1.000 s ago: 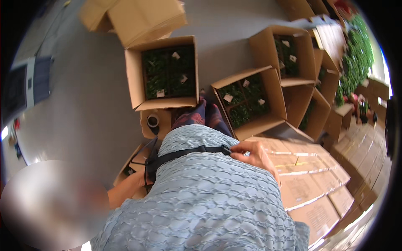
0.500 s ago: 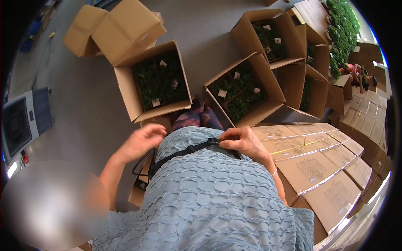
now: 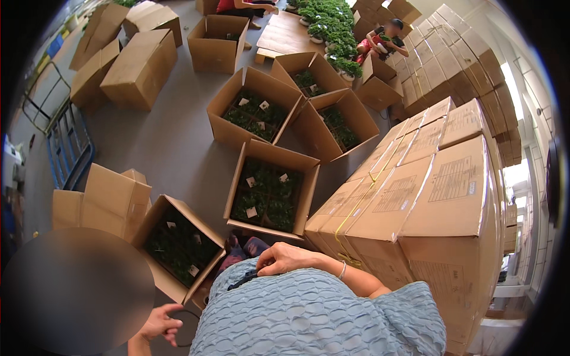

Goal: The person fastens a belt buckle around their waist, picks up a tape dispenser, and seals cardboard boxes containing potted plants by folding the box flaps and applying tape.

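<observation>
At my waist, my right hand (image 3: 286, 259) is closed on a black strap (image 3: 242, 280), its fingertips at the buckle area; the exact grip is partly hidden. My left hand (image 3: 163, 323) is held out at the lower left, thumb and fingers apart, with nothing visible in it. Beside it hangs a thin black cable loop (image 3: 195, 333). Just in front of me stand two open cardboard boxes, one at the left (image 3: 167, 283) and one in the middle (image 3: 307, 199). Both contain leafy green plants (image 3: 267, 188) with white tags.
Strapped closed cartons (image 3: 380, 196) form a tall stack at my right. More open plant boxes (image 3: 224, 129) stand ahead, before a pallet (image 3: 288, 34) and a plant row (image 3: 338, 41). Two people (image 3: 380, 44) (image 3: 246, 7) work there. A blue trolley (image 3: 70, 145) stands left.
The view has swung, showing more of the room ahead. My left hand has moved away from my waist, down and to the left. My right hand stays at the strap.
</observation>
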A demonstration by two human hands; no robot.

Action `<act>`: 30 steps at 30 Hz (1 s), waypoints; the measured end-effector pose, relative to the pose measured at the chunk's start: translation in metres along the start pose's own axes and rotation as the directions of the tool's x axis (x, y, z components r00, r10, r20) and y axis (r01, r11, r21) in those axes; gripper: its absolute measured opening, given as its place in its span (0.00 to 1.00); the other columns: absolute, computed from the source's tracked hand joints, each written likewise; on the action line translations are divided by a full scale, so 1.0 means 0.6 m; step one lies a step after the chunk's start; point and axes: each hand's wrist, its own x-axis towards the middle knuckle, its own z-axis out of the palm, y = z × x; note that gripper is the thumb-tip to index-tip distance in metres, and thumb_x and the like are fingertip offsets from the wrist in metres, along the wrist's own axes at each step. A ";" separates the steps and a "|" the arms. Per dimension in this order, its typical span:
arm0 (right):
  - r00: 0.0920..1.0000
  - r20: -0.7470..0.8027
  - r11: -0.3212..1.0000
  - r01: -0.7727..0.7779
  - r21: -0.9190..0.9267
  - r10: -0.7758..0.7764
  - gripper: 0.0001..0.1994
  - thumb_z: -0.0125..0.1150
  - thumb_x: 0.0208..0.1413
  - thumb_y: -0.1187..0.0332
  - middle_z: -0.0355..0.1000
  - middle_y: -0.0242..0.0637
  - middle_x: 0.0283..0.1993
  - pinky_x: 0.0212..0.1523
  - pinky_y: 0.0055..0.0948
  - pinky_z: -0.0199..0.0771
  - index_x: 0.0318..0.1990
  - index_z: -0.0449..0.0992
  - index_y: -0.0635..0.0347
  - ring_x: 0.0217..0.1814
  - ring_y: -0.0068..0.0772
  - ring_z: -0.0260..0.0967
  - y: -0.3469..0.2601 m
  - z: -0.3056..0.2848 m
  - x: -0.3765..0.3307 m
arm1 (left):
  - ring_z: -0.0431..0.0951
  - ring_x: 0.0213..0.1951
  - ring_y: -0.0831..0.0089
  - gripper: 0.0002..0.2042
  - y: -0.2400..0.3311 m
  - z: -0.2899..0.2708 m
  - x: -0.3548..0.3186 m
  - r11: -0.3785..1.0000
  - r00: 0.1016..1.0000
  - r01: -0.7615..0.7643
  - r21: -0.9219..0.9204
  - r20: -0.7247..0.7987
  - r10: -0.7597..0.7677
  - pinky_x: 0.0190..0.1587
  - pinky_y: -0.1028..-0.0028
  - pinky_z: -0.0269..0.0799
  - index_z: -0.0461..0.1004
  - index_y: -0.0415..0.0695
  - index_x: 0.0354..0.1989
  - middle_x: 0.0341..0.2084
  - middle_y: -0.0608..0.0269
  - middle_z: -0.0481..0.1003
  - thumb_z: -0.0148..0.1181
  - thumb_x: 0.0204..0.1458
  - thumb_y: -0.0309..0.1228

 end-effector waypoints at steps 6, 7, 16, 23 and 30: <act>0.995 0.018 0.989 0.096 -0.113 -0.095 0.21 0.62 0.56 0.54 0.79 0.44 0.38 0.44 0.34 0.75 0.46 0.81 0.65 0.41 0.35 0.76 0.014 0.008 -0.008 | 0.66 0.18 0.77 0.21 0.030 -0.026 0.026 0.948 0.997 0.083 0.307 -0.035 -0.076 0.22 0.74 0.70 0.66 0.39 0.62 0.18 0.69 0.67 0.56 0.61 0.24; 0.993 0.047 0.984 0.112 -0.141 -0.106 0.22 0.61 0.57 0.54 0.79 0.44 0.39 0.44 0.35 0.75 0.47 0.80 0.65 0.42 0.37 0.76 0.012 0.010 -0.010 | 0.66 0.18 0.77 0.21 0.029 -0.028 0.043 0.948 0.997 0.082 0.308 -0.039 -0.073 0.22 0.74 0.70 0.66 0.39 0.62 0.18 0.69 0.67 0.56 0.61 0.24; 0.990 0.047 0.964 0.141 -0.227 -0.133 0.23 0.61 0.58 0.51 0.78 0.44 0.42 0.47 0.36 0.74 0.51 0.79 0.61 0.44 0.43 0.76 0.019 0.030 -0.007 | 0.83 0.34 0.66 0.14 0.022 -0.009 0.070 0.945 0.903 -0.328 0.010 -0.292 0.316 0.34 0.70 0.81 0.67 0.34 0.54 0.27 0.57 0.77 0.53 0.62 0.26; 0.994 -0.025 0.977 0.102 -0.185 -0.109 0.22 0.61 0.58 0.52 0.78 0.45 0.41 0.46 0.36 0.74 0.51 0.79 0.61 0.44 0.43 0.76 0.018 0.029 -0.021 | 0.83 0.38 0.53 0.10 -0.055 0.013 0.053 0.787 0.996 0.086 0.611 -0.062 -0.061 0.39 0.58 0.83 0.75 0.29 0.38 0.35 0.42 0.80 0.57 0.58 0.27; 0.980 -0.060 0.970 0.178 -0.166 -0.190 0.21 0.62 0.57 0.52 0.78 0.43 0.38 0.42 0.36 0.74 0.48 0.80 0.62 0.41 0.40 0.76 0.028 0.047 0.009 | 0.83 0.38 0.51 0.10 0.015 -0.037 0.096 0.846 0.994 -0.089 0.525 0.094 0.047 0.41 0.56 0.82 0.76 0.29 0.36 0.34 0.42 0.80 0.58 0.57 0.28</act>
